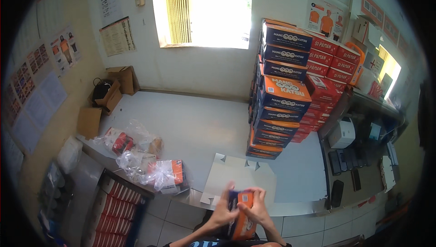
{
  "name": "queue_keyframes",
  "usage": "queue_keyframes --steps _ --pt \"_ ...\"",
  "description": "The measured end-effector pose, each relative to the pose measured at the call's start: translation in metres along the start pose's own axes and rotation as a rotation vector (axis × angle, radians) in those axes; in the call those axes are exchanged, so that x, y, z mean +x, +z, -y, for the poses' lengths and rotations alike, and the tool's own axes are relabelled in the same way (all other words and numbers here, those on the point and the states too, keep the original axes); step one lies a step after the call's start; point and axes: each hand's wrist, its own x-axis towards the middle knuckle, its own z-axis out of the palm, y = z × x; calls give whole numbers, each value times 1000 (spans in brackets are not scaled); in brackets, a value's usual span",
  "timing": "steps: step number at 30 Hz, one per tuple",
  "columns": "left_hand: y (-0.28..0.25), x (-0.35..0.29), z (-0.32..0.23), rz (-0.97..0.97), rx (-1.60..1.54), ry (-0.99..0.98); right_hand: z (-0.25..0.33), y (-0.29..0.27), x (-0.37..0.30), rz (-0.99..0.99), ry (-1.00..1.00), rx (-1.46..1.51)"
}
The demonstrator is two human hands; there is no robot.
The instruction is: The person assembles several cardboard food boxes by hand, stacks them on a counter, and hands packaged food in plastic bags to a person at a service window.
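Close to my body, at the table's front edge, I hold an orange and navy cardboard box [244, 229] between both hands. My left hand [222, 214] presses on its navy left side, with the thumb toward the front; its fingertips are a little blurred. Curled over the top right corner is my right hand [258, 208], its thumb on the orange face. Just beyond the box, a flat pale cardboard blank [245, 174] with cut notches lies on the white table [195, 111]. The underside of the box is hidden.
Tall stacks of orange-navy boxes [285, 90] and red boxes [323, 88] stand at the right. Clear plastic bags with printed packaging [165, 172] lie at the left. Open brown cartons [109, 97] sit in the far left corner. A crate of red-white packs [113, 210] stands lower left.
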Motion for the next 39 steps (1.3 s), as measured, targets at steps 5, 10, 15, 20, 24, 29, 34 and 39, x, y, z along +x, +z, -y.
queue_keyframes --steps 5,10,15,20,24,29,34,39 --pt "-10 14 -12 168 52 -118 4 -18 2 201 218 568" --pt "4 4 -25 335 352 -31 -30 -7 -7 187 120 162" --pt "-25 -14 -32 586 243 -280 -28 -4 -48 467 -101 177" --pt "-15 -1 -39 546 325 -137 -18 -29 -29 346 -285 177" --pt "3 34 -36 -22 137 -15 6 -36 0 -11 -402 -85" --pt "19 61 -20 -425 -203 361 47 -38 41 -83 -261 566" --pt "-9 147 -82 -394 -92 804 118 -141 125 -318 -522 653" --pt "44 242 -137 -261 950 1128 87 -253 229 -432 -329 544"
